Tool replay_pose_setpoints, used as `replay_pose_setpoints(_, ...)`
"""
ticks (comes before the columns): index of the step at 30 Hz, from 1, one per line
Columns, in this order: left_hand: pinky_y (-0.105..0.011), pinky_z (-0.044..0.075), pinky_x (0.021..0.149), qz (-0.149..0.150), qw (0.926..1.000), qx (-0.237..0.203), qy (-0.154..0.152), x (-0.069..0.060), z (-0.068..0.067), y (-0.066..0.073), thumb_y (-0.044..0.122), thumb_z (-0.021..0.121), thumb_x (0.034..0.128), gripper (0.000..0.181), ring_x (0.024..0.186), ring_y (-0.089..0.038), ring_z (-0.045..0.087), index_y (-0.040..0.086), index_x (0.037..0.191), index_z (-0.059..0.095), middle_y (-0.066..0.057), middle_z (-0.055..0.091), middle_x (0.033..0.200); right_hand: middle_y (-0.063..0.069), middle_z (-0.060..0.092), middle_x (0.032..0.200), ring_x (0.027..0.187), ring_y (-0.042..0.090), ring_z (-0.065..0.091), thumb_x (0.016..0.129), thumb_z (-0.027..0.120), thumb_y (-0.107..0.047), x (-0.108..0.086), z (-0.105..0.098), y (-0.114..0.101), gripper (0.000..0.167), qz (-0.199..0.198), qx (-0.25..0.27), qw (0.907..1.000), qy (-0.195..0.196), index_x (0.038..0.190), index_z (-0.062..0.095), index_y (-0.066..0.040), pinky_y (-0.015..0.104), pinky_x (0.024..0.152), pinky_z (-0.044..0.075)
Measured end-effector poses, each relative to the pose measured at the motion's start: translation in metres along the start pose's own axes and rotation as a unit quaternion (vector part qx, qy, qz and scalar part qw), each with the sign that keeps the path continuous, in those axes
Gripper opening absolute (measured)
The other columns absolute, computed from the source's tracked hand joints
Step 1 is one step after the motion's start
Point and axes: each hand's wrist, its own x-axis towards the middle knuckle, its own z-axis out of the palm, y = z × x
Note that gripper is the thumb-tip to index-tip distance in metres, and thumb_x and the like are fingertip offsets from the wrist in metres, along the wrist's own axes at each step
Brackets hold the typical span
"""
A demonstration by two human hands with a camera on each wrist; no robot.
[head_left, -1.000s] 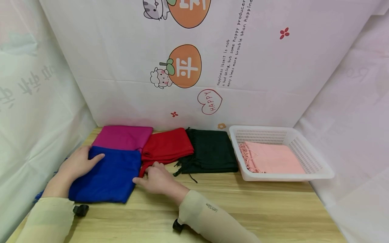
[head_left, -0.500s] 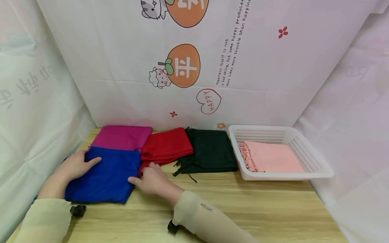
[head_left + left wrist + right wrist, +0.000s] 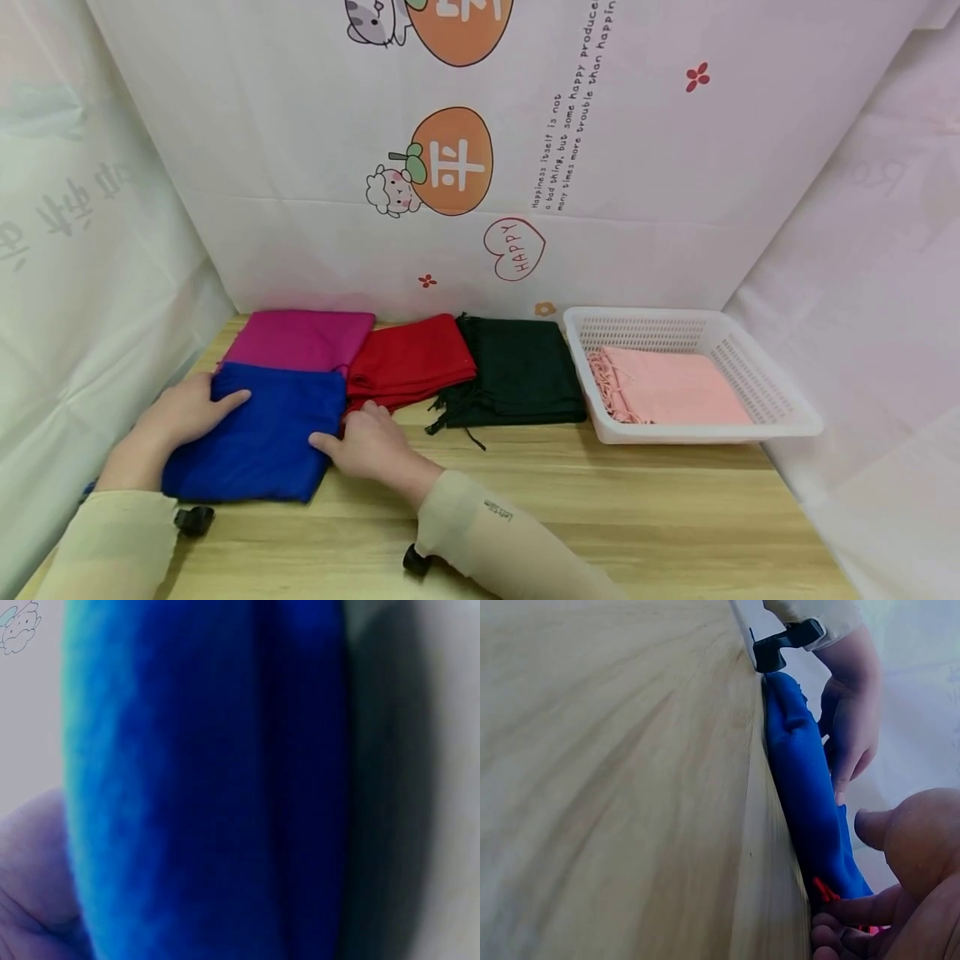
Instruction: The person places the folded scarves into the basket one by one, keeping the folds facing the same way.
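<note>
A folded blue scarf (image 3: 262,442) lies on the table at the left. My left hand (image 3: 183,408) rests at its left edge, thumb straight across the top; its other fingers are mostly hidden. At the opposite edge, my right hand (image 3: 367,442) has its thumb over the scarf and its fingers bent low beside red fringe. The right wrist view shows this thumb raised off the cloth; whether the fingers hold fringe is unclear. Beyond lie a magenta scarf (image 3: 300,337) and a red scarf (image 3: 412,354). Blurred blue cloth (image 3: 195,780) fills much of the left wrist view.
A dark green fringed scarf (image 3: 525,371) lies right of the red one. Beside it stands a white plastic basket (image 3: 705,435) holding a folded pink scarf (image 3: 675,383). White printed sheets (image 3: 637,167) rise behind and at both sides of the wooden table (image 3: 600,500).
My right hand has shifted slightly left and farther over the blue scarf's right edge. My left hand has moved slightly left. The other scarves and the basket stay put.
</note>
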Motion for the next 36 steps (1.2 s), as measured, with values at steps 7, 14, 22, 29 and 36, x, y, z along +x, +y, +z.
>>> replay_pose_setpoints(7,-0.077,0.05,0.098,-0.003,1.0,0.004,-0.001,0.001,0.0,0.0,0.052,0.058,0.1143,0.095,0.123,-0.071,0.056,-0.034,0.149,0.036,-0.056,0.047,0.143,0.001,0.07,0.11,0.113,0.015,0.061,0.103,0.063,-0.074,0.005,0.008,-0.008,0.068,0.019,-0.022,0.9995,0.015,0.11,0.084,-0.01,0.033,0.091,0.055)
replay_pose_setpoints(14,-0.074,0.054,0.093,-0.002,0.9999,0.012,-0.007,0.001,-0.003,0.001,0.045,0.063,0.1131,0.088,0.113,-0.068,0.063,-0.037,0.138,0.042,-0.057,0.053,0.131,0.005,0.074,0.107,0.094,0.017,0.067,0.101,0.07,-0.071,0.006,0.01,-0.016,0.064,0.043,0.011,0.9988,0.022,0.108,0.081,-0.008,0.035,0.075,0.055)
replay_pose_setpoints(22,-0.068,0.056,0.084,-0.003,0.9998,0.007,-0.018,0.001,-0.004,0.0,0.042,0.063,0.1134,0.084,0.097,-0.058,0.069,-0.038,0.13,0.045,-0.053,0.06,0.116,0.005,0.076,0.125,0.112,0.021,0.072,0.097,0.082,-0.063,0.005,0.011,-0.023,0.07,0.075,0.124,0.9892,0.024,0.138,0.069,-0.007,0.037,0.093,0.06)
replay_pose_setpoints(29,-0.064,0.056,0.079,-0.012,0.9996,-0.002,-0.024,0.0,-0.007,-0.001,0.04,0.063,0.1131,0.077,0.086,-0.048,0.068,-0.036,0.123,0.049,-0.045,0.063,0.103,0.006,0.075,0.119,0.102,0.017,0.071,0.095,0.089,-0.048,0.008,0.014,-0.018,0.061,0.067,0.218,0.973,0.034,0.133,0.071,-0.005,0.034,0.088,0.06)
replay_pose_setpoints(36,-0.062,0.056,0.077,-0.016,0.9996,-0.002,-0.025,0.001,-0.006,-0.001,0.041,0.063,0.113,0.077,0.083,-0.045,0.067,-0.035,0.121,0.051,-0.042,0.064,0.1,-0.003,0.053,0.067,0.058,0.013,0.052,0.093,0.094,-0.028,0.007,0.015,-0.016,0.038,0.079,0.389,0.9174,0.024,0.102,0.065,-0.006,0.027,0.056,0.042)
